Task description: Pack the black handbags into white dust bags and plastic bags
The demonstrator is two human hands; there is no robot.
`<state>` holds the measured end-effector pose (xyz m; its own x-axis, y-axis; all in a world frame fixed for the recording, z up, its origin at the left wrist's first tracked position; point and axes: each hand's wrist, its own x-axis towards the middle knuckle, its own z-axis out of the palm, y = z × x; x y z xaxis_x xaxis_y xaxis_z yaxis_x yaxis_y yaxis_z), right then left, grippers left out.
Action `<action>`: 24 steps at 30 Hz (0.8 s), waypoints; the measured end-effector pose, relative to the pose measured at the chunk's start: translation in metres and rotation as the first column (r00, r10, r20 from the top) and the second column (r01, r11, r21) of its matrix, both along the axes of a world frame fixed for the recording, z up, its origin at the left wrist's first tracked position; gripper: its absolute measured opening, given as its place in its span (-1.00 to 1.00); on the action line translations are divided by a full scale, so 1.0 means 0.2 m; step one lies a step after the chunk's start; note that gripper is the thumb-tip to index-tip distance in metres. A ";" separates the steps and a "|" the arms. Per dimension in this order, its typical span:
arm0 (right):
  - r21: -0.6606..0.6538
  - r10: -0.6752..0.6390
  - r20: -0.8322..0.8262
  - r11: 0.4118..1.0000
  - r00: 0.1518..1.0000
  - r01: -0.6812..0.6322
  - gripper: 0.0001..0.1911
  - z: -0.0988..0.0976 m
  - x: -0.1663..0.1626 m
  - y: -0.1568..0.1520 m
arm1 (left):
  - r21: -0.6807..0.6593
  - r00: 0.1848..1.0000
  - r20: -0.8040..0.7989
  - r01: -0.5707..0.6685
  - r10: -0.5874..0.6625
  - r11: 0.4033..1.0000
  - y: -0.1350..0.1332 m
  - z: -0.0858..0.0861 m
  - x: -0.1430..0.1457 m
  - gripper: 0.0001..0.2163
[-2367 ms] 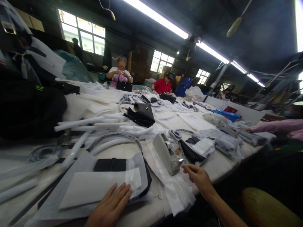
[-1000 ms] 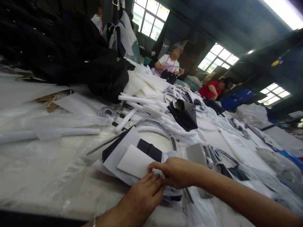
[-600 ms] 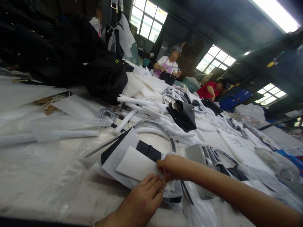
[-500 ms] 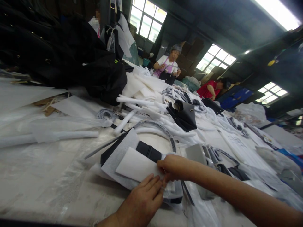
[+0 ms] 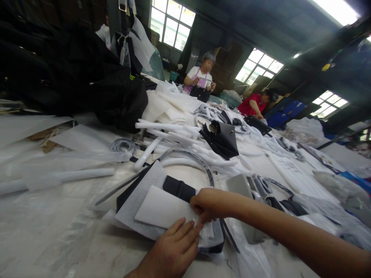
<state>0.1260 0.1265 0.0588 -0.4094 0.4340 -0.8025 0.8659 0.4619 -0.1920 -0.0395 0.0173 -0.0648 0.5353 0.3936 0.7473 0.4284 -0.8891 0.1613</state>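
- The flat black bag (image 5: 178, 188) lies on the white table (image 5: 66, 239), at a slant, under both of the person's hands; every place below is given from this bag.
- The left hand (image 5: 175, 245) lies flat at the bag's near edge, palm down, fingers extended and close together, the tips on its covering.
- The right hand (image 5: 207, 204) reaches in over the bag's right part, fingers curled and tips pointing down beside the left fingertips; whether it pinches anything, I cannot tell.
- On top of the bag lies a white padding sheet (image 5: 156, 208), over a larger translucent sheet (image 5: 130, 210).
- A plastic-wrapped handle (image 5: 208, 168) arches at the bag's far side.
- Just right of the bag stands a grey tape dispenser (image 5: 237, 185), partly hidden by the right forearm.
- Beyond the bag are white foam tubes (image 5: 169, 126) and an open black handbag (image 5: 225, 141).
- To its far left are a wrapped coil (image 5: 123, 146) and a dark heap (image 5: 116, 96).
- Well beyond it, a co-worker in a pink apron (image 5: 198, 79) and another in red (image 5: 251, 105) handle black bags.
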 end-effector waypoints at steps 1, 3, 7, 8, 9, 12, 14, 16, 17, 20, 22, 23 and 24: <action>-0.026 -0.012 -0.034 1.000 0.999 0.011 -0.85 0.01 0.02 0.01 | 0.006 1.000 0.004 -0.001 0.001 1.000 0.00 0.00 0.00 -0.72; -0.073 -0.038 -0.081 0.997 0.996 0.032 -0.88 0.03 0.05 0.01 | 0.006 1.000 0.009 -0.001 0.001 1.000 0.00 0.00 0.00 -0.71; -0.107 -0.070 -0.080 0.992 0.994 0.062 -0.90 0.06 0.05 0.02 | -0.013 1.000 0.000 0.000 0.000 1.000 0.00 0.00 0.00 -0.70; -0.099 -0.073 -0.065 0.993 0.995 0.066 -0.89 0.06 0.04 0.02 | -0.013 1.000 -0.001 0.002 -0.002 1.000 0.00 0.00 0.00 -0.70; -0.081 -0.070 -0.046 0.995 0.996 0.066 -0.89 0.06 0.03 0.02 | -0.011 1.000 0.002 0.002 -0.002 1.000 0.00 -0.01 0.01 -0.71; 0.031 -0.043 0.023 0.999 0.999 0.042 -0.91 0.05 -0.01 0.02 | -0.012 1.000 0.014 0.003 -0.003 1.000 0.00 -0.03 0.02 -0.74; 0.122 -0.026 0.068 0.992 0.997 0.018 -0.91 0.04 -0.04 0.02 | -0.013 1.000 0.015 0.001 -0.001 1.000 0.00 -0.05 0.02 -0.76; 0.179 -0.030 0.112 0.984 0.993 0.009 -0.85 0.02 -0.05 0.04 | -0.002 1.000 0.016 -0.001 0.001 1.000 0.01 -0.05 0.03 -0.77; 0.190 -0.039 0.132 0.982 0.991 0.014 -0.79 0.01 -0.05 0.05 | 0.007 1.000 0.015 -0.001 0.001 1.000 0.01 -0.05 0.03 -0.77; 0.185 -0.091 0.165 0.981 0.982 0.060 -0.59 -0.02 -0.03 0.09 | 0.054 0.999 0.033 -0.014 0.012 0.998 0.03 -0.03 0.02 -0.75; 0.165 -0.140 0.149 0.980 0.979 0.115 -0.52 -0.03 0.01 0.11 | 0.090 1.000 0.010 -0.006 0.005 0.996 0.04 -0.03 0.02 -0.74; 0.149 -0.170 0.132 0.977 0.977 0.150 -0.52 -0.04 0.04 0.11 | 0.107 1.000 0.001 -0.002 0.002 0.994 0.05 -0.02 0.02 -0.74; 0.127 -0.204 0.110 0.974 0.973 0.190 -0.54 -0.05 0.06 0.12 | 0.120 1.000 -0.007 0.003 -0.002 0.993 0.05 -0.03 0.02 -0.73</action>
